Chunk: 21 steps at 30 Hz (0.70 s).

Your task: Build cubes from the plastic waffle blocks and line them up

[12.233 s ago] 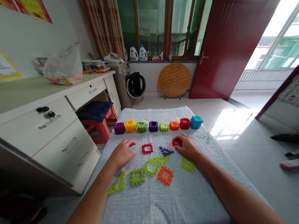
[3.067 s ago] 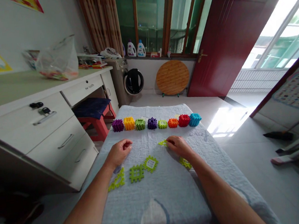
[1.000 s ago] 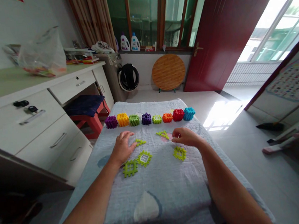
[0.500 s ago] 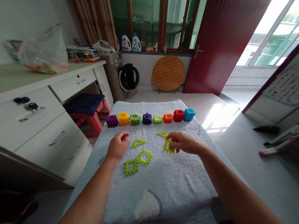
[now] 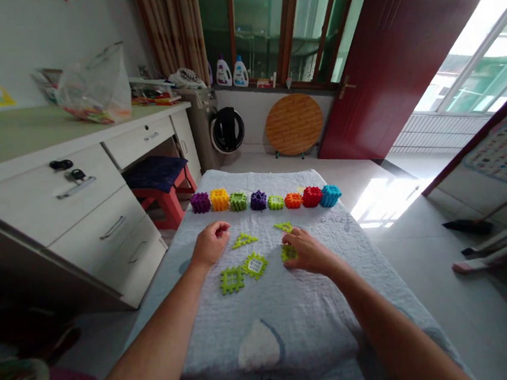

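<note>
With my right hand, I am pinching the lime square piece, my thumb pressing from the near side and my fingers curling over the far side. It is sitting low over the middle of the cloth-covered desk, a little toward the right edge; I cannot tell whether it is touching the cloth. The piece is showing a thin, matt, yellow-green frame with blunt teeth along its rim and openings inside, while my fingers are hiding its right part. Just beyond it, the far triangle is lying in the same lime, with notched sides.

My left hand is hovering toward the left edge, its grip curling loosely, thumb apart from the fingers, holding nothing. Beside it, the near triangle is lying flat. Closer to the near edge, the white-grid piece, lime and toothed around a pale lattice, is lying turned on a corner, right beside the green square piece, whose cross bars are dividing its window.

Toward the far edge, toothed stacks are forming a row from left to right: purple, yellow, green, violet, lime, orange, red and blue.
</note>
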### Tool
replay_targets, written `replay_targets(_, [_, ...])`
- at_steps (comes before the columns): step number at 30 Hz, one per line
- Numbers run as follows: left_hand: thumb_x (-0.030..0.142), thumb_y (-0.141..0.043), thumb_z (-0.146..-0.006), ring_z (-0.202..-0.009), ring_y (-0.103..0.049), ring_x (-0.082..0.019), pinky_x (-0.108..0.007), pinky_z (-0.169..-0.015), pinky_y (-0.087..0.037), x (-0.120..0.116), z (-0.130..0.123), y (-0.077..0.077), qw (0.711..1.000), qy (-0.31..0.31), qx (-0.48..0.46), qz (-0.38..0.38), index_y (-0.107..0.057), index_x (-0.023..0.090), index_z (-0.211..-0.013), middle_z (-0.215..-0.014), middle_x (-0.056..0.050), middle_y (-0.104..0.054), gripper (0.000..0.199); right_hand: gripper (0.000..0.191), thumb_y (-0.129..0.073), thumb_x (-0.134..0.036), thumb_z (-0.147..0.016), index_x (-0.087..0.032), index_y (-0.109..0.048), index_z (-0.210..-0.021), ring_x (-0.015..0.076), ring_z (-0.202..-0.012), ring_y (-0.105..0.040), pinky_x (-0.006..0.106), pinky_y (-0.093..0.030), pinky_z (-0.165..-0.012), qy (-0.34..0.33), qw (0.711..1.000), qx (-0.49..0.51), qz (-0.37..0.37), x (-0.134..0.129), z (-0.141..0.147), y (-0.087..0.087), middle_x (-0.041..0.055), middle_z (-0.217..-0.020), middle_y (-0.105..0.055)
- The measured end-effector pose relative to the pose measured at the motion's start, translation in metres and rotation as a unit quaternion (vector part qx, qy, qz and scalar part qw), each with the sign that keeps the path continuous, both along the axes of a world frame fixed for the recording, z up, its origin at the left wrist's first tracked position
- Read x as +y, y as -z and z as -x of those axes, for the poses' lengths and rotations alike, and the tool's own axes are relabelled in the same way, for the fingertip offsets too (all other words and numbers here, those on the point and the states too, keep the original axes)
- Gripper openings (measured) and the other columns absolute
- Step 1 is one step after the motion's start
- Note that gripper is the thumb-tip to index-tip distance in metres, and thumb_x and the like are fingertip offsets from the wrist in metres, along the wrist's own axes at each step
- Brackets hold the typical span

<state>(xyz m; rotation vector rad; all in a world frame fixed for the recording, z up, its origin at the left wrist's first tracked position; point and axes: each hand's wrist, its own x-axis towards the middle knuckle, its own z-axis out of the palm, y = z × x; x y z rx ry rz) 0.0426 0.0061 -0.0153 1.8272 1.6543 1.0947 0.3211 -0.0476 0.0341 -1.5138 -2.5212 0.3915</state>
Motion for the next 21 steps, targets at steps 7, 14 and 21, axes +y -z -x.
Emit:
replay_targets(7, [0.029, -0.053, -0.071, -0.077, -0.064, -0.017, -0.030, -0.077, -0.052, -0.002, -0.001, -0.004, 1.000, 0.001, -0.005, 0.000, -0.064, 0.017, -0.090, -0.089, -0.005, -0.070, 0.025, 0.044, -0.066, -0.021, -0.068, -0.018, -0.056, -0.110, 0.0207, -0.095, -0.048, 0.034, -0.038, -0.087, -0.106, 0.994, 0.021, -0.008, -0.004, 0.033, -0.017, 0.0079, -0.105, -0.052])
replay_targets(14, [0.029, -0.053, -0.071, -0.077, -0.065, -0.018, -0.030, -0.076, -0.052, 0.000, 0.000, 0.001, 1.000, 0.011, -0.023, -0.005, -0.065, 0.017, -0.089, -0.086, -0.005, -0.071, 0.025, 0.039, -0.064, -0.020, -0.067, -0.015, -0.059, -0.105, 0.0290, -0.099, -0.046, 0.044, -0.035, -0.087, -0.060, 0.990, -0.121, -0.042, -0.012, 0.044, -0.015, 0.0141, -0.107, -0.053])
replay_targets(21, [0.028, -0.053, -0.071, -0.076, -0.065, -0.017, -0.030, -0.076, -0.052, -0.002, -0.001, -0.003, 1.000, 0.004, -0.004, -0.004, -0.065, 0.018, -0.089, -0.087, -0.004, -0.071, 0.024, 0.046, -0.065, -0.020, -0.071, -0.023, -0.056, -0.116, 0.0250, -0.104, -0.046, 0.038, -0.035, -0.087, -0.178, 0.982, -0.056, -0.030, -0.011, 0.061, -0.014, 0.0072, -0.116, -0.056])
